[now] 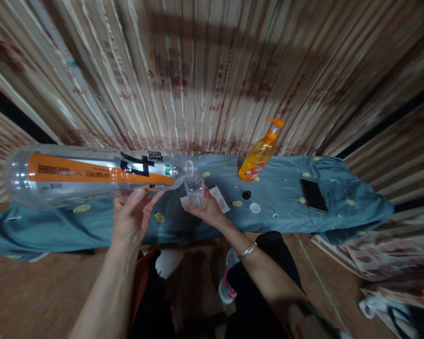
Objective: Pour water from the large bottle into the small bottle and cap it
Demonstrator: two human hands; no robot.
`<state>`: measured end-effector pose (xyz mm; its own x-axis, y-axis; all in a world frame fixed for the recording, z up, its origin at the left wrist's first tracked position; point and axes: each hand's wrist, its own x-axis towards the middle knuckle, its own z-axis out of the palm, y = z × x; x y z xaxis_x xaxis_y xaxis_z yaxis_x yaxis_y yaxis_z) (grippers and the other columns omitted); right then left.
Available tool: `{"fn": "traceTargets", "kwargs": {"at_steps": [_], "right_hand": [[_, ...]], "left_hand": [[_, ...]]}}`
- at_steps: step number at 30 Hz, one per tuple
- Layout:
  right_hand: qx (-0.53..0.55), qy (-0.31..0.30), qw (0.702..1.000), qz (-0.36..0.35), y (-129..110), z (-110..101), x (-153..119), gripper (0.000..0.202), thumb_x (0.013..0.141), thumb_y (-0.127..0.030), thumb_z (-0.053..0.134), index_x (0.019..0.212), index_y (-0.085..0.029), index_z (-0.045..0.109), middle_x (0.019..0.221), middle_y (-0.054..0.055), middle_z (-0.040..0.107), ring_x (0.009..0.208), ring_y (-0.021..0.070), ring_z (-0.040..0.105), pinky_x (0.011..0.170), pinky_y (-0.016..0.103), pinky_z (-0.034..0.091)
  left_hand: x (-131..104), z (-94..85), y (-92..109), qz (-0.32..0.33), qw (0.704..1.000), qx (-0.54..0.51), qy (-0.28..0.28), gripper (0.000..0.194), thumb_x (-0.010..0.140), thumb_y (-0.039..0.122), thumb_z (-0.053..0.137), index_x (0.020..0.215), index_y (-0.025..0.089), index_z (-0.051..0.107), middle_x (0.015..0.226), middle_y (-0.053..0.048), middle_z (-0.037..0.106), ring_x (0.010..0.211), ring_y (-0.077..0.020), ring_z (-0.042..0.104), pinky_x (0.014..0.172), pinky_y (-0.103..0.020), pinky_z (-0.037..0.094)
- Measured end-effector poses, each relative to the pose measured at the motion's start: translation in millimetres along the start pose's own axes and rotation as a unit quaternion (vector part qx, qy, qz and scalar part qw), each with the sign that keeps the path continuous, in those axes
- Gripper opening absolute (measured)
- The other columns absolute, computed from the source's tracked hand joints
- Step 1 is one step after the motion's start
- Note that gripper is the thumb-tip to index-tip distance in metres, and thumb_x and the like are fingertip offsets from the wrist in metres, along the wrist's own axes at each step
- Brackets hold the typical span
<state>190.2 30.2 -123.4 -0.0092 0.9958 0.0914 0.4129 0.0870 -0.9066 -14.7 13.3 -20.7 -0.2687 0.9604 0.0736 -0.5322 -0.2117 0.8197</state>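
Observation:
My left hand grips a large clear plastic bottle with an orange and silver label from below. The bottle lies nearly level in the air, its neck pointing right. In my right hand is a small clear plastic bottle, fairly upright, with what looks like clear liquid inside. The large bottle's mouth meets the small one's top; I cannot tell whether liquid is flowing. Beneath my right hand lies a white piece of paper. A small black cap-like piece and a white disc are to its right.
An orange pump bottle stands toward the back of the narrow surface, which has a teal patterned cloth. A black phone lies farther right. A pleated curtain hangs behind; tiled floor shows in front.

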Motion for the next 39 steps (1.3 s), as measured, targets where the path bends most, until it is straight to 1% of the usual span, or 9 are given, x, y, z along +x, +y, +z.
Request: {"fn": "traceTargets", "kwargs": {"at_steps": [5, 10, 12, 16, 20, 23, 28, 33, 39], "right_hand": [[0.009, 0.007, 1.0, -0.009, -0.6, 0.7, -0.4, 0.087, 0.076, -0.035, 0.088, 0.155, -0.019, 0.055, 0.14, 0.014, 0.079, 0.13, 0.0379, 0.078, 0.116, 0.058, 0.063], [0.01, 0.014, 1.0, -0.013, -1.1, 1.3, 0.1, 0.081, 0.075, -0.032, 0.089, 0.15, -0.026, 0.059, 0.136, 0.009, 0.081, 0.127, 0.0354, 0.08, 0.114, 0.053, 0.064], [0.013, 0.01, 1.0, -0.014, -1.6, 0.9, 0.3, 0.082, 0.075, -0.033, 0.088, 0.15, -0.026, 0.059, 0.136, 0.009, 0.081, 0.127, 0.0358, 0.079, 0.114, 0.054, 0.064], [0.012, 0.002, 1.0, -0.015, -2.7, -0.3, 0.2, 0.084, 0.075, -0.035, 0.087, 0.153, -0.023, 0.058, 0.137, 0.01, 0.079, 0.129, 0.0364, 0.078, 0.115, 0.054, 0.064], [0.006, 0.0, 1.0, -0.007, -3.3, -1.1, -0.3, 0.087, 0.075, -0.033, 0.086, 0.155, -0.021, 0.056, 0.142, 0.013, 0.078, 0.133, 0.0369, 0.076, 0.118, 0.056, 0.062], [0.007, -0.003, 1.0, -0.001, -3.9, -1.8, -0.3, 0.089, 0.075, -0.033, 0.088, 0.156, -0.022, 0.055, 0.143, 0.013, 0.078, 0.135, 0.0373, 0.076, 0.12, 0.057, 0.061], [0.009, -0.005, 1.0, 0.003, -5.0, -1.9, -0.2, 0.092, 0.075, -0.033, 0.089, 0.158, -0.021, 0.054, 0.146, 0.014, 0.077, 0.137, 0.0389, 0.076, 0.12, 0.056, 0.061], [0.013, 0.009, 1.0, -0.007, -3.0, 0.4, -0.7, 0.087, 0.076, -0.03, 0.089, 0.156, -0.024, 0.056, 0.14, 0.011, 0.08, 0.132, 0.0372, 0.078, 0.117, 0.053, 0.063], [0.016, 0.005, 1.0, -0.003, -2.8, 1.0, -0.1, 0.086, 0.075, -0.033, 0.089, 0.154, -0.02, 0.057, 0.14, 0.013, 0.079, 0.129, 0.0376, 0.079, 0.113, 0.052, 0.065]], "left_hand": [[-0.9, -0.4, 0.7, -0.006, 1.0, 0.008, -0.005, 0.044, 0.055, 0.042, 0.109, 0.072, 0.024, 0.072, 0.075, 0.002, 0.08, 0.084, -0.0233, 0.08, 0.11, -0.061, 0.066], [-1.0, -0.8, 1.4, -0.001, 1.0, 0.006, -0.004, 0.044, 0.054, 0.041, 0.11, 0.07, 0.023, 0.074, 0.071, 0.001, 0.078, 0.083, -0.0246, 0.081, 0.113, -0.065, 0.064], [-1.0, -0.4, 1.4, -0.002, 1.0, 0.005, -0.002, 0.043, 0.054, 0.041, 0.11, 0.07, 0.022, 0.075, 0.073, 0.0, 0.08, 0.08, -0.0234, 0.081, 0.107, -0.062, 0.068], [-0.8, 1.2, 0.7, -0.002, 1.0, 0.005, 0.007, 0.043, 0.05, 0.044, 0.111, 0.066, 0.023, 0.077, 0.071, 0.0, 0.082, 0.071, -0.0192, 0.079, 0.084, -0.044, 0.076], [-1.0, 3.2, 1.1, -0.004, 1.0, 0.002, 0.008, 0.045, 0.045, 0.045, 0.113, 0.066, 0.026, 0.078, 0.074, 0.001, 0.084, 0.071, -0.018, 0.079, 0.079, -0.039, 0.076], [-1.5, 3.4, 2.2, -0.008, 1.0, -0.001, 0.007, 0.046, 0.045, 0.044, 0.113, 0.067, 0.025, 0.078, 0.074, 0.002, 0.084, 0.073, -0.0183, 0.08, 0.084, -0.042, 0.076], [-1.5, 1.4, 2.0, -0.005, 1.0, 0.002, 0.001, 0.046, 0.05, 0.042, 0.112, 0.07, 0.023, 0.076, 0.076, 0.0, 0.084, 0.076, -0.0209, 0.08, 0.106, -0.057, 0.07], [-1.2, 1.3, 1.4, -0.009, 1.0, -0.004, 0.006, 0.047, 0.048, 0.041, 0.113, 0.069, 0.022, 0.075, 0.075, 0.0, 0.083, 0.076, -0.0207, 0.079, 0.104, -0.056, 0.071], [-0.7, 2.4, 0.9, -0.005, 1.0, -0.008, 0.001, 0.05, 0.046, 0.042, 0.114, 0.069, 0.022, 0.074, 0.072, 0.002, 0.081, 0.075, -0.0198, 0.08, 0.101, -0.053, 0.072]]}}
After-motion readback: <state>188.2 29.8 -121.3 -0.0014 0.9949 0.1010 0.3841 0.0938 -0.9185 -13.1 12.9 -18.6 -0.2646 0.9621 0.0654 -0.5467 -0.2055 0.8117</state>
